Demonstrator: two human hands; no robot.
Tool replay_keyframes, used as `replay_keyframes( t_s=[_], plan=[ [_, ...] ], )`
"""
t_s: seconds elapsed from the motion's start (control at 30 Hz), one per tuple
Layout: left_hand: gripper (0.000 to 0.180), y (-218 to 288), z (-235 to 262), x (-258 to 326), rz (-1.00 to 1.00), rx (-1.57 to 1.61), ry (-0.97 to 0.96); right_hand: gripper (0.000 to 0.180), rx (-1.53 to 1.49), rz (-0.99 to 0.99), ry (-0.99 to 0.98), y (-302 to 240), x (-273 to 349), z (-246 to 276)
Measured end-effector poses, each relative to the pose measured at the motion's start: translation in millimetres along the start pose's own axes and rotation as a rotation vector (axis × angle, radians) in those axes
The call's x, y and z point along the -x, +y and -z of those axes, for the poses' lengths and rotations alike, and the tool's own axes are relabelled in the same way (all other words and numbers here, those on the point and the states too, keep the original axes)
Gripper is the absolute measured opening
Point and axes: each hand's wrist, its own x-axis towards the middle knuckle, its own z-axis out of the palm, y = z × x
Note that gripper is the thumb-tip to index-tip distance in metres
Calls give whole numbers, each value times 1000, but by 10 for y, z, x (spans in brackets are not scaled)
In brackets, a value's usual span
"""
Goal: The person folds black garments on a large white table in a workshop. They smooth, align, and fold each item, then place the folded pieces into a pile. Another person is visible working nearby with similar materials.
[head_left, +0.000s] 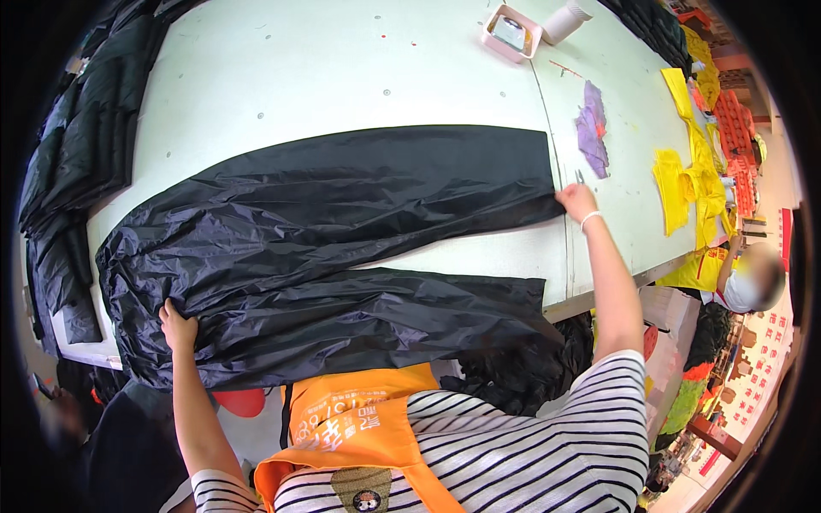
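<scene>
A pair of glossy black trousers (342,192) lies spread on the pale table (325,73), waist to the left and both leg ends to the right. The nearer leg hangs partly over the front edge, by my body. At the waist end my left hand (178,327) is closed on the wrinkled fabric. My right hand (578,202) pinches the near corner of the far leg's hem. Just beyond its fingers show small dark metal tips (580,176), perhaps of thread snips; whether that hand holds them is unclear.
Stacked black garments (94,137) line the left edge. At the back stand a pink tray (511,32) and a white cone (567,20). A purple cloth scrap (592,132) and yellow pieces (671,192) lie to the right. Another person (748,278) is at far right.
</scene>
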Motion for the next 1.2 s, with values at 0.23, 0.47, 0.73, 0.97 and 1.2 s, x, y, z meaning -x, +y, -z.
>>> replay_keyframes(
  t_s=[0.23,0.47,0.73,0.97,1.2],
  plan=[
    [81,-76,86,79,13,-17,-76,15,-772,395,314,-807,121,1321],
    [75,101,316,244,16,95,-21,25,-357,-109,133,362,227,232],
    [74,-85,54,404,-89,202,186,37,154,512,325,-1850,548,-258],
    [68,-176,130,418,-183,389,202,48,-34,1335,37,-5574,2027,-1812],
    [54,-988,509,295,-219,488,468,32,-311,1466,44,-7491,2374,-2851]
  ],
)
